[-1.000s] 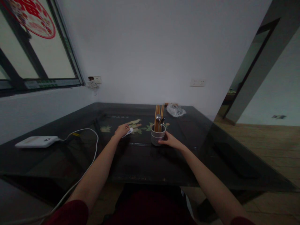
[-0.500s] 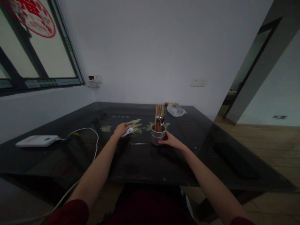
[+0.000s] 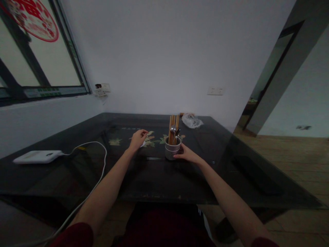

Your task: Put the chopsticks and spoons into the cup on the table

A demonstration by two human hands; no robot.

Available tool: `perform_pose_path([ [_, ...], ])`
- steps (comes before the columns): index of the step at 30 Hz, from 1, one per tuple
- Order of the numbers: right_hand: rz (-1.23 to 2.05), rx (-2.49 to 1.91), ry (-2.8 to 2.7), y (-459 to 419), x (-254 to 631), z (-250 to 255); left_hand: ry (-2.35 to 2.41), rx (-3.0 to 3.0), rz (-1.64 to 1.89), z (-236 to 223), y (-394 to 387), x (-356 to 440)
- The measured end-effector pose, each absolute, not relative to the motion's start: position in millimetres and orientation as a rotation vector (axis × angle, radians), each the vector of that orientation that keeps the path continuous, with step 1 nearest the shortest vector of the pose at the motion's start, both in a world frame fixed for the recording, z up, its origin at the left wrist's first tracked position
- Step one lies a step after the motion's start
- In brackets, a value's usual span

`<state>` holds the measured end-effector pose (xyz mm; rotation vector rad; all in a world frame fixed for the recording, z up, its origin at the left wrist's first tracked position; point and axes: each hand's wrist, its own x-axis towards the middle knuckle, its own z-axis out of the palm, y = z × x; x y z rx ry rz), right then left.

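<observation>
My right hand (image 3: pixel 187 153) wraps round the right side of a grey utensil holder (image 3: pixel 171 151), its thumb low on the front. The holder stands upright on the dark table. Several wooden chopsticks (image 3: pixel 174 123) rise from it, with a round metal spoon (image 3: pixel 173 129) and a dark-looking utensil (image 3: pixel 178 132) beside them. To the left, my left hand (image 3: pixel 138 140) hovers over the table with its fingers loosely bent and nothing visible in them. A white spoon (image 3: pixel 143 144) lies beneath it on the flower pattern, mostly hidden by the hand.
At the left lies a white device (image 3: pixel 38 156) with a white cable (image 3: pixel 106 154) running past my left forearm. A clear plastic bag (image 3: pixel 191 120) sits at the back, near the wall. On the right is a dark flat object (image 3: pixel 257 175) on the glossy table (image 3: pixel 164 181).
My left hand has lifted and shifted right and away from me, now covering most of the white spoon. My right hand stays on the utensil holder. The view has turned slightly.
</observation>
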<state>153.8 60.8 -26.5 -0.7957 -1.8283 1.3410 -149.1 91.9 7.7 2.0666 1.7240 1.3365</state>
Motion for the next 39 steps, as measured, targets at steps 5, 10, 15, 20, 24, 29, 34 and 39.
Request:
perform_pose_path([
  [5, 1.342, -0.809, -1.823, 64, 153, -30, 1.293, 1.752, 1.394, 17, 90, -98],
  [10, 1.323, -0.776, -1.83, 65, 153, -32, 1.139, 1.794, 1.323, 30, 96, -61],
  [15, 1.347, -0.733, -1.805, 62, 152, -29, 1.073, 1.822, 1.241, 38, 101, -43],
  [20, 1.361, -0.726, -1.786, 60, 151, -27, 1.113, 1.865, 1.183, 40, 102, -33],
  [24, 1.382, -0.71, -1.771, 60, 150, -27, 1.243, 1.958, 1.199, 41, 103, -30],
  [29, 1.324, -0.742, -1.801, 60, 150, -27, 1.334, 2.013, 1.254, 44, 98, -35],
  [34, 1.312, -0.752, -1.799, 60, 151, -27, 1.342, 2.074, 1.338, 51, 92, -42],
  [39, 1.313, -0.733, -1.819, 61, 150, -28, 1.28, 1.972, 1.467, 62, 89, -46],
])
